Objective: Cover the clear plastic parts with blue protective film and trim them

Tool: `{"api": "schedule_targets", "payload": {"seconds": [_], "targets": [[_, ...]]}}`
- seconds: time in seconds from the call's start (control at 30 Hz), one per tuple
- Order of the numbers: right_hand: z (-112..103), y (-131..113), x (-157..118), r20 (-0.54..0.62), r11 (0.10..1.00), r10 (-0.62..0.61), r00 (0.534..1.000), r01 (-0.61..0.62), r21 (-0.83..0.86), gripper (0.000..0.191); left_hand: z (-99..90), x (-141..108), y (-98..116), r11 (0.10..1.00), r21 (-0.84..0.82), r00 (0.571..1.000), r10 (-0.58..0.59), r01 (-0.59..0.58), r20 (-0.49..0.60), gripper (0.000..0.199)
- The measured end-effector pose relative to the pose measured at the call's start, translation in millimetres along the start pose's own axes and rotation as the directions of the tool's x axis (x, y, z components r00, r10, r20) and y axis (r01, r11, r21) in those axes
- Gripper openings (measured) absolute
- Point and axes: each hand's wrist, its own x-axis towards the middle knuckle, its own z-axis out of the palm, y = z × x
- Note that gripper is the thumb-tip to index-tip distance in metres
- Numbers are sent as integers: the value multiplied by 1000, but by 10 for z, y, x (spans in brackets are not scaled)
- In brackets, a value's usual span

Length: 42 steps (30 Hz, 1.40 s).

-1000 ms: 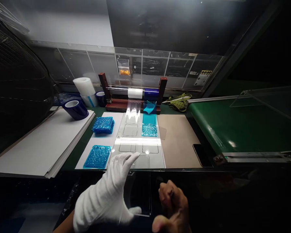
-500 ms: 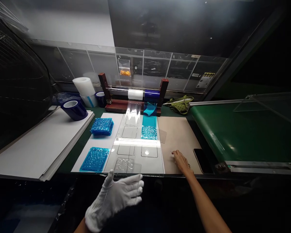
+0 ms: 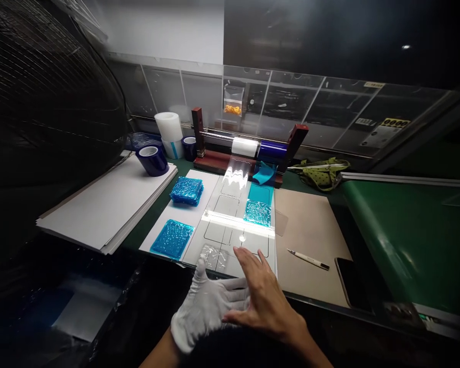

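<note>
My left hand, in a white glove, is held out before the table's front edge with its palm up and fingers stretched. My bare right hand reaches across its fingertips, thumb and fingers apart and nothing visible in it. Whether the two hands touch I cannot tell. Just beyond them a small clear film piece lies on a transparent sheet with black outlines. On that sheet's right side is a turquoise film piece. A slim pen rests on the brown board.
Blue film-covered squares lie at left, one stack and one flat piece. Behind stands a wooden roll holder with white and blue rolls. A phone lies at the right edge. Paper sheets are piled at far left.
My right hand has left the brown board, where the pen now lies, and moved left to my gloved hand. The view has turned left, shifting everything rightward.
</note>
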Motion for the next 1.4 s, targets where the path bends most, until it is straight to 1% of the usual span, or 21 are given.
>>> {"api": "schedule_targets", "payload": {"seconds": [0.07,0.17,0.27,0.33,0.43,0.5,0.57,0.6,0.67,0.73,0.8,0.93,1.07,1.13,1.2,1.23,1.3,1.33,1.4], "targets": [[97,-32,52,22,1000,6,1000,-6,-1,116,-29,4,16,1000,5,999,27,-27,18,106],[195,-17,89,23,1000,23,999,-22,-15,116,-44,19,41,999,9,999,53,-53,12,101],[245,32,146,7,998,28,1000,-28,-54,111,-37,12,80,997,-6,996,79,-79,-39,96],[275,114,243,-36,992,39,999,-42,-115,108,-74,-45,108,993,-33,990,108,-111,-86,92],[360,324,495,-144,961,70,987,-105,-256,103,-255,-242,130,982,-105,977,136,-155,-166,94],[463,494,703,-201,925,84,976,-151,-350,100,-430,-423,120,965,-197,963,121,-171,-241,103],[605,651,901,-218,889,89,972,-176,-423,97,-591,-602,90,930,-305,944,105,-204,-314,112],[686,718,986,-213,874,91,973,-180,-451,96,-653,-681,71,910,-349,933,98,-225,-345,114],[852,822,1118,-190,855,99,977,-181,-487,93,-738,-803,34,867,-424,912,81,-263,-402,112],[998,889,1200,-165,846,104,981,-175,-503,90,-779,-879,3,827,-479,895,64,-296,-442,105],[1108,928,1243,-142,845,103,984,-162,-510,88,-794,-921,-17,795,-512,889,73,-326,-452,101],[1242,987,1273,-103,841,98,990,-138,-523,85,-797,-955,-30,764,-530,883,109,-368,-456,98],[1341,1056,1300,-61,836,111,992,-127,-534,91,-803,-960,-19,758,-526,873,114,-385,-474,93],[1308,1052,1318,-62,835,122,991,-136,-533,95,-818,-959,-9,759,-523,872,118,-388,-476,95],[1133,999,1331,-124,831,126,984,-173,-528,99,-844,-959,4,756,-526,874,124,-390,-469,103],[983,960,1332,-179,828,122,976,-200,-524,100,-861,-960,11,753,-529,876,128,-391,-465,108],[582,892,1324,-322,820,106,941,-266,-507,97,-897,-958,27,748,-538,881,128,-388,-456,112],[357,884,1315,-401,815,100,911,-306,-492,94,-914,-954,35,748,-540,882,126,-386,-455,112],[-63,960,1289,-562,802,100,821,-401,-443,85,-938,-936,54,751,-535,880,126,-386,-458,111]]}}
